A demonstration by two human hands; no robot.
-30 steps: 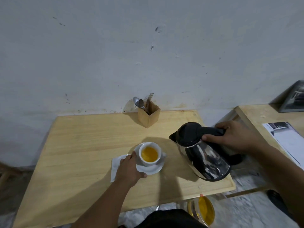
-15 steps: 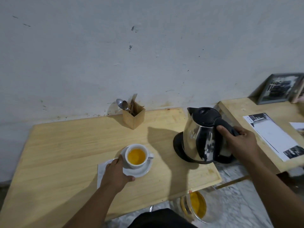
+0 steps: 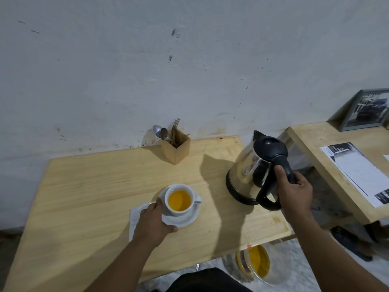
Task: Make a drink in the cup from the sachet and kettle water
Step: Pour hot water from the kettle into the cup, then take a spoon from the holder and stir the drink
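Right grip (image 3: 293, 193) round kettle (image 3: 250, 165) handle — upright.

Cup (image 3: 180, 200) on saucer (image 3: 185, 220) at surface (image 3: 84, 186) middle, kettle (image 3: 255, 171) to its right, cutlery box (image 3: 175, 149) behind, napkin (image 3: 136, 213) left under saucer.

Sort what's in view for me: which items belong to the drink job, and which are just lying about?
Job items:
cup of orange drink
saucer held by left hand
kettle, handle gripped by right hand
spoons, possibly for stirring

Lying about:
napkin
wooden holder
forks
printed sheet
framed picture
container under the table
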